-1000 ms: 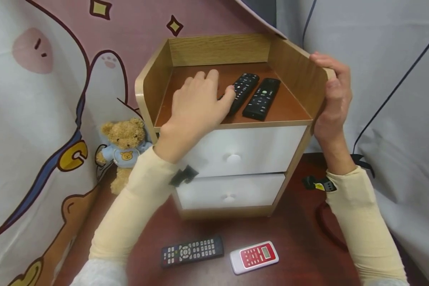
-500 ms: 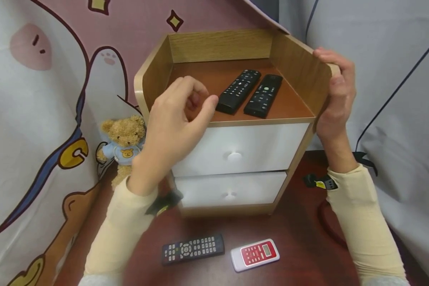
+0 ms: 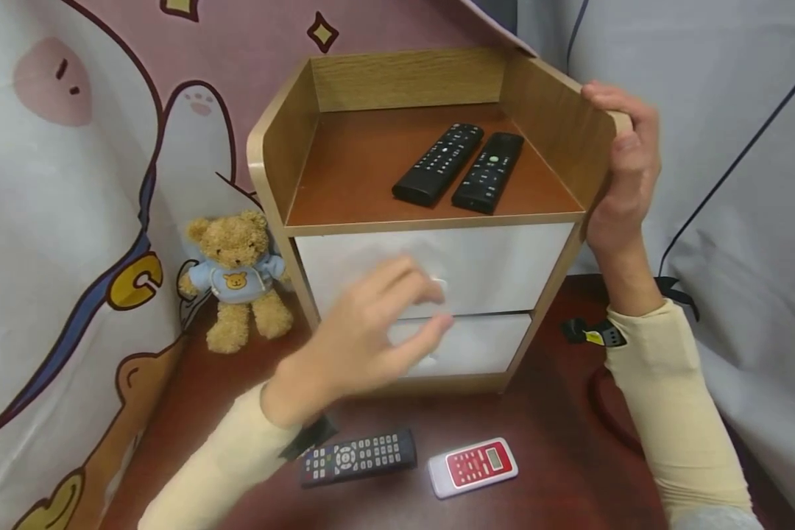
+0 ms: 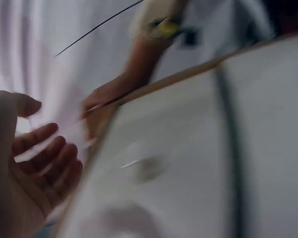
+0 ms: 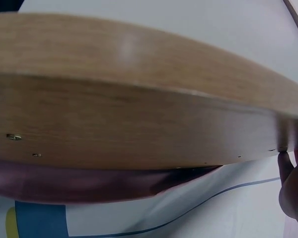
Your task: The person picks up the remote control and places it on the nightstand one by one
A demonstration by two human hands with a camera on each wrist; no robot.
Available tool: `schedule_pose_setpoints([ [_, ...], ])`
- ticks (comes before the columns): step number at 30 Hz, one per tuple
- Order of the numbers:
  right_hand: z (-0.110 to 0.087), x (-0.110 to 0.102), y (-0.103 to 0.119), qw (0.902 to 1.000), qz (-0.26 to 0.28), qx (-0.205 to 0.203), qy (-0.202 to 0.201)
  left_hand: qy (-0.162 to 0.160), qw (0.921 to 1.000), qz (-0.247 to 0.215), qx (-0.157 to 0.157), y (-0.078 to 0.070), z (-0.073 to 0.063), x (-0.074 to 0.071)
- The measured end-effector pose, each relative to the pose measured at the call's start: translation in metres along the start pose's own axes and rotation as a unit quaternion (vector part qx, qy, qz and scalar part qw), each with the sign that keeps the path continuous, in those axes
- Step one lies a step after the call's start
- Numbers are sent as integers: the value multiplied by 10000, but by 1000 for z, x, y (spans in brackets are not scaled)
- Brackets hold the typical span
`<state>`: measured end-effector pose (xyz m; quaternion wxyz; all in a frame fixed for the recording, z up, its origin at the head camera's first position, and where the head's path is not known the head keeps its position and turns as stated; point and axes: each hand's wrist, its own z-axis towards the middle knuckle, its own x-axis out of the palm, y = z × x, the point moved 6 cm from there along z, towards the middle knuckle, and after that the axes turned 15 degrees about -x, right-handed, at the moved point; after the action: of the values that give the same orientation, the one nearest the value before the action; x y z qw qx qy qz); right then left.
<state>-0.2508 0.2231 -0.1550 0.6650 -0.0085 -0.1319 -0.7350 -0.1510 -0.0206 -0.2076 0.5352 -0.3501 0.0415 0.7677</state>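
In the head view my left hand (image 3: 371, 324) hovers in front of the small wooden cabinet (image 3: 351, 165), fingers loosely bent, thumb apart, nothing held. Its fingertips overlap the round knob (image 3: 441, 285) of the upper white drawer (image 3: 503, 265) there. The left wrist view, blurred, shows that hand (image 4: 39, 168) beside the drawer front (image 4: 179, 129), a gap between thumb and fingers. My right hand (image 3: 626, 169) grips the front top edge of the cabinet's right side panel. Two black remote controls, a left one (image 3: 440, 163) and a right one (image 3: 489, 173), lie on the cabinet top.
A dark remote control (image 3: 359, 458) and a white-and-red remote control (image 3: 473, 467) lie on the red-brown table (image 3: 543, 412) before the cabinet. A teddy bear (image 3: 235, 272) in a blue top sits left of it. The lower drawer (image 3: 483, 346) is partly hidden behind my left hand.
My left hand has withdrawn from the left black remote control on the cabinet top and come down before the upper drawer. The right hand keeps its grip on the side panel.
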Motion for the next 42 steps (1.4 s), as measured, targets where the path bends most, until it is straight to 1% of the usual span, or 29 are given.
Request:
schedule_pose_setpoints([
  [2, 1, 0, 1, 10000, -11, -7, -15, 423, 9990, -6, 118, 3, -14, 22],
  [3, 1, 0, 1, 10000, -15, -7, -13, 651, 9978, 10, 111, 6, -22, 34],
  [6, 1, 0, 1, 10000, -68, -13, 48, 1326, 9911, 71, -66, 17, -46, 65],
  [8, 1, 1, 1, 9999, -111, -17, 86, 1661, 9859, 112, -147, 23, -60, 82],
  [12, 1, 1, 1, 9997, -188, -67, 157, 2129, 9767, 121, -219, 30, -83, 109],
  [14, 0, 1, 1, 9997, -177, -74, 161, 2365, 9710, 65, -329, 33, -94, 122],
  [18, 0, 1, 1, 9998, -145, -61, 136, 2810, 9572, 151, -679, 40, -115, 146],
  [21, 0, 2, 1, 9998, -135, -64, 131, 3078, 9456, 441, -962, 47, -132, 164],
  [23, 0, 1, 1, 9998, -139, -46, 128, 3230, 9368, 714, -1141, 51, -145, 175],
  [25, 0, 1, 2, 9998, -155, -45, 142, 3341, 9283, 1047, -1254, 55, -158, 185],
  [27, 0, 1, 2, 9997, -172, -44, 141, 3366, 9218, 1435, -1280, 57, -169, 194],
  [30, 0, 2, 1, 9997, -163, -52, 144, 3219, 9192, 1958, -1147, 56, -182, 204],
  [32, 0, 2, 0, 9998, -168, -39, 128, 3106, 9191, 2190, -1036, 54, -189, 209],
  [34, 0, 1, -1, 9998, -168, -19, 116, 3064, 9178, 2325, -984, 51, -194, 213],
  [37, -1, 0, -2, 9998, -145, 15, 100, 3128, 9126, 2457, -950, 48, -202, 217],
  [42, -1, 1, -2, 9999, -80, 36, 110, 3346, 8993, 2651, -952, 43, -209, 221],
])
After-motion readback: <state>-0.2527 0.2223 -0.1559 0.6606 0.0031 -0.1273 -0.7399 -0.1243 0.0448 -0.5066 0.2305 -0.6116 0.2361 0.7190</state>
